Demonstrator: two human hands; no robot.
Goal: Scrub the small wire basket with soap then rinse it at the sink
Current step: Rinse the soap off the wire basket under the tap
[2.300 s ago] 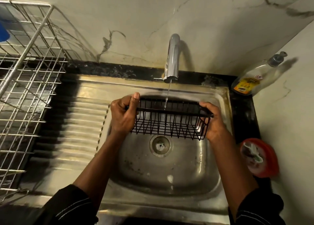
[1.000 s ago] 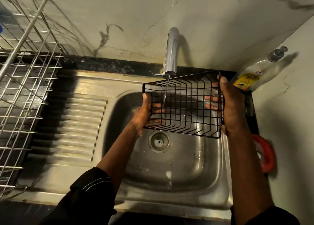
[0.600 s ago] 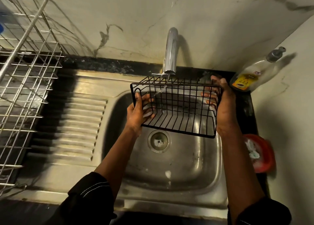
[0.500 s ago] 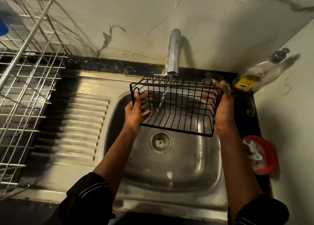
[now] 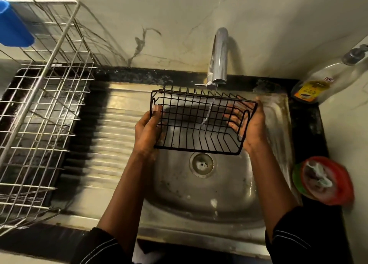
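Observation:
A small black wire basket (image 5: 196,136) hangs over the steel sink bowl (image 5: 235,186), tipped so its open side faces me. My left hand (image 5: 148,131) grips its left end, thumb on the rim. My right hand (image 5: 252,125) grips the right end, fingers showing through the wires inside. A thin stream of water from the chrome tap (image 5: 218,58) runs down into the basket.
A large steel dish rack (image 5: 39,112) stands on the left past the ribbed drainboard (image 5: 111,142), with a blue cup (image 5: 14,24) at its top corner. A soap bottle (image 5: 326,78) lies at the back right. A red tub with a scrubber (image 5: 326,181) sits right of the sink.
The basket was turned from upright to tipped toward me and lifted under the tap. Over the last half second it came slightly lower and nearer, both hands still holding its ends.

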